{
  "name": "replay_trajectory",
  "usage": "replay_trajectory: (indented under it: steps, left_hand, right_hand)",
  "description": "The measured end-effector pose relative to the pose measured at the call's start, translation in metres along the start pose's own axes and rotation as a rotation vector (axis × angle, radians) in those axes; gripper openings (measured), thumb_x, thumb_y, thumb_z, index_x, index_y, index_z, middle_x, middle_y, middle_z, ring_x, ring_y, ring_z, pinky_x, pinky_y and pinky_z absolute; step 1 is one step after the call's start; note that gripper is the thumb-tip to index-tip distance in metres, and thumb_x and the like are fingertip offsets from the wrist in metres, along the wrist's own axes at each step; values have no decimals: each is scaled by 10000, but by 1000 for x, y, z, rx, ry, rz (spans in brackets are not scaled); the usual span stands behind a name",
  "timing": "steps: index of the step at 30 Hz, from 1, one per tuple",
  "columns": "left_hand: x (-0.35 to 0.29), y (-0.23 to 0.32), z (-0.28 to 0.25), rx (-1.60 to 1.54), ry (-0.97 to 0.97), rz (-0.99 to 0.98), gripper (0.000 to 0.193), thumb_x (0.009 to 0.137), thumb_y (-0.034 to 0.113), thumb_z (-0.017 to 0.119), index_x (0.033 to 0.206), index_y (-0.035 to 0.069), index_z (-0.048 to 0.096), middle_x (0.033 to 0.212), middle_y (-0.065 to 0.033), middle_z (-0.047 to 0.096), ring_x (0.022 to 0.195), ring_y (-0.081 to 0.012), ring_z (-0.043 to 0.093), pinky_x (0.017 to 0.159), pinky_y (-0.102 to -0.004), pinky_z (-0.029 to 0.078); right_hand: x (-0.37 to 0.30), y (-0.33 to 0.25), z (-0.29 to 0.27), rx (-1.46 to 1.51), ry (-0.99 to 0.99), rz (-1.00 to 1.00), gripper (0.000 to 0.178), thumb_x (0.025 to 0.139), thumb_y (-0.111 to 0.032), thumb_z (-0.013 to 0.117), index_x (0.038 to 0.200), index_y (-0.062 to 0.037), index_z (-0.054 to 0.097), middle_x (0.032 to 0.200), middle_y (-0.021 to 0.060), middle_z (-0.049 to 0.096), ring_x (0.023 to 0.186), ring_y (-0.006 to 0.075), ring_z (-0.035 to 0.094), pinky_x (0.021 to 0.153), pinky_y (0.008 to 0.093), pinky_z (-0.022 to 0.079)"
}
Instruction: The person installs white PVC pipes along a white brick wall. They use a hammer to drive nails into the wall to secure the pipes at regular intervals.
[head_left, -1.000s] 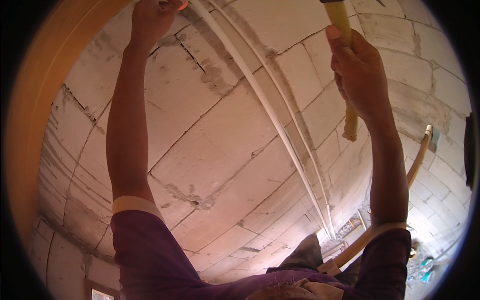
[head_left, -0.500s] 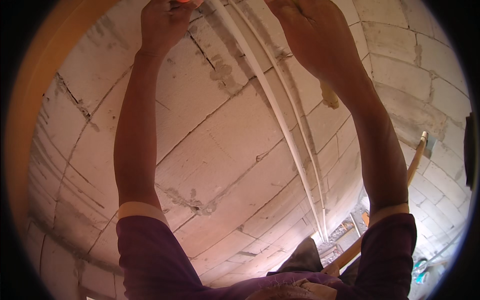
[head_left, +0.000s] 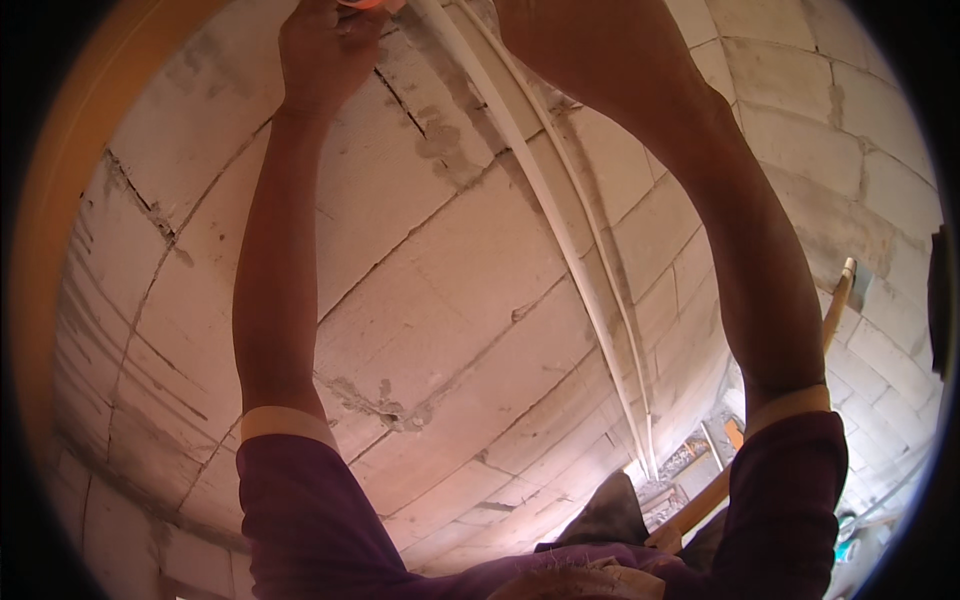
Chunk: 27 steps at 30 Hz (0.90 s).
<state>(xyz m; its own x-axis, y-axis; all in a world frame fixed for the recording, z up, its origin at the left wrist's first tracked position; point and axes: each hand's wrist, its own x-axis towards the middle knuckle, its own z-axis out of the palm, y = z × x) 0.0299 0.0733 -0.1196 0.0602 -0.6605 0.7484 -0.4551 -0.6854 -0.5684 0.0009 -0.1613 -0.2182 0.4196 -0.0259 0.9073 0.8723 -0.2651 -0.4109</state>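
My left hand (head_left: 330,55) is raised at the top edge, fingers curled around a small orange-red round thing (head_left: 362,4) that the frame cuts off. Close beside it runs a straight white conduit (head_left: 540,180), with a thinner, curving white conduit (head_left: 590,215) along its right side. My right hand (head_left: 590,40) is lifted over the upper part of these conduits, its wrist bent to the left. The upper edge cuts off its fingers. Whatever it grips is hidden; the tan stub seen below that wrist earlier does not show now.
Behind my arms stands a pale block wall (head_left: 450,290) with mortar joints and chipped spots. An orange-brown frame (head_left: 60,190) curves along the left rim. At the right, a wooden pole (head_left: 840,300) leans. Rubble (head_left: 680,465) lies far down at the conduits' lower ends.
My right hand has swung left and its wrist has bent further; the tan stub below it has gone from sight. My left hand stays nearly in place, with slightly more of the orange-red thing showing.
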Motion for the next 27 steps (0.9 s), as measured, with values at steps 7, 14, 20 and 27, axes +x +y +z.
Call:
replay_trajectory:
  steps: [7,14,20,27]
  left_hand:
    - [-2,-17,15,-268,176,-306,242,909,75,691,1119,-27,629,1057,-63,674,936,-156,676,811,-288,560]
    - [16,-19,-4,-204,236,-372,223,912,65,687,1113,-22,643,1006,-67,711,904,-146,686,822,-295,580]
    - [44,6,-7,-261,-78,-231,205,870,38,643,1065,-6,597,881,-50,667,826,-141,670,733,-284,553]
    - [60,20,10,-50,-342,-194,154,839,100,663,972,23,646,832,-81,690,756,-181,676,710,-341,548]
  right_hand:
    - [2,30,-1,-71,-43,-119,349,1005,-256,498,948,84,557,712,299,629,734,473,656,685,540,507]
    - [-25,63,-22,53,195,150,402,1010,-347,520,904,36,588,737,229,630,703,370,627,671,486,477]
    - [-44,56,-47,41,156,345,450,1010,-407,529,859,15,568,664,154,561,619,260,540,606,434,442]
    - [-51,71,-34,60,211,183,434,1020,-383,531,858,20,553,647,152,548,604,256,524,587,427,431]
